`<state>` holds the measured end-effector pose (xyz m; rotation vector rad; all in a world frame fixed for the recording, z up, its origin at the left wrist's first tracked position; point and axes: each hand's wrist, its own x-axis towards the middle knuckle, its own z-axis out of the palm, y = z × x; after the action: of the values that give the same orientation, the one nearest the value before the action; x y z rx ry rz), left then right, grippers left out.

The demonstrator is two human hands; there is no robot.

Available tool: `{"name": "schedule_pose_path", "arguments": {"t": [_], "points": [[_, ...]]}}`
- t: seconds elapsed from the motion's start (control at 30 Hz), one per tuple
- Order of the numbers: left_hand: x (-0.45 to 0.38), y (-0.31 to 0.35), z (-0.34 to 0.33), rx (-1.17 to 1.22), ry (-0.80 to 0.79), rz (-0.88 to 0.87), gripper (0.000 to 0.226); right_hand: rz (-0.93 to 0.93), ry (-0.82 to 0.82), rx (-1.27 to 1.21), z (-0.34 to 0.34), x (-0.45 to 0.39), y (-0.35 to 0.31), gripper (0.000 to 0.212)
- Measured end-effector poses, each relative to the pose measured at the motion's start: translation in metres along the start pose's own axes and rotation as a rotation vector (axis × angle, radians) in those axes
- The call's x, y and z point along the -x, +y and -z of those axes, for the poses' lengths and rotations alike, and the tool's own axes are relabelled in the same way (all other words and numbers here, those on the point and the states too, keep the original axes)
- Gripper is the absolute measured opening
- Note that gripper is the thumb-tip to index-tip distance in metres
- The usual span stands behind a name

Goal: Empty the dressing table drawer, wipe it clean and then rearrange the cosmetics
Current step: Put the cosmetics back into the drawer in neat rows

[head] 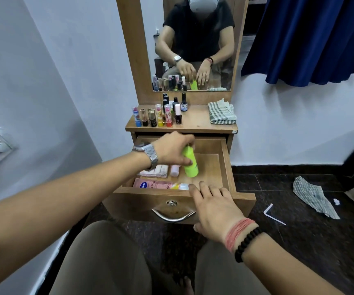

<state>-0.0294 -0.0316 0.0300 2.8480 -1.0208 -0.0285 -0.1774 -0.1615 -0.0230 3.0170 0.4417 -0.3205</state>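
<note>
- The small brown wooden dressing-table bench (pixel 199 122) stands against a pale lilac wall (pixel 65 71), with a tall wood-framed mirror (pixel 193 39) rising from its far edge.
- A cluster of lipsticks and nail-polish bottles (pixel 163 113) stands upright on the left of the bench top; a folded grey-and-white checked cloth (pixel 221 113) lies on the right.
- The open wooden drawer (pixel 225 162) with a curved metal handle (pixel 172 217) is pulled out toward the near side.
- The left hand (pixel 171 150), a silver metal watch (pixel 148 153) on its wrist, has its grip closed around the top of a bright lime-green plastic bottle (pixel 189 163), held tilted over the drawer's middle.
- The right hand (pixel 214 207) rests flat with straight fingers on the drawer's near front edge, grasping nothing.
- A pink tube (pixel 150 184) lies along the drawer's near wall; pale compacts (pixel 156 171) sit behind it on the left.
- On the dark speckled stone floor (pixel 299 241) to the right lie a crumpled checked rag (pixel 314 196) and a bent white straw (pixel 273 213).
- A dark blue curtain (pixel 310 39) hangs at far right.
</note>
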Motion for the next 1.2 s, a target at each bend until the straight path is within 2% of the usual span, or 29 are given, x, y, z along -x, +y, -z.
{"name": "schedule_pose_path", "arguments": {"t": [0.27,0.47,0.87,0.93,1.03,1.13,1.2], "points": [[0.010,-0.022,-0.039,-0.114,-0.047,0.068,0.039,0.002,0.003,-0.001,0.001,-0.001,0.000,0.087],[0.011,-0.031,-0.047,-0.242,-0.083,0.064,0.042,0.000,-0.001,0.005,0.000,-0.001,0.000,0.087],[0.016,-0.037,-0.045,-0.298,-0.086,0.046,0.047,0.002,0.010,-0.002,0.001,0.002,0.000,0.088],[0.017,-0.036,-0.041,-0.316,-0.050,0.031,0.053,0.004,0.015,0.000,0.000,0.002,0.000,0.088],[0.015,-0.033,-0.025,-0.333,0.092,-0.010,0.054,0.012,0.031,-0.015,-0.001,0.001,0.001,0.089],[0.011,-0.033,0.008,-0.213,0.271,-0.051,0.035,0.005,0.031,-0.023,-0.002,0.000,0.002,0.092],[0.007,-0.039,0.036,-0.128,0.382,-0.013,0.022,0.001,0.031,-0.014,-0.004,0.000,0.001,0.093]]}}
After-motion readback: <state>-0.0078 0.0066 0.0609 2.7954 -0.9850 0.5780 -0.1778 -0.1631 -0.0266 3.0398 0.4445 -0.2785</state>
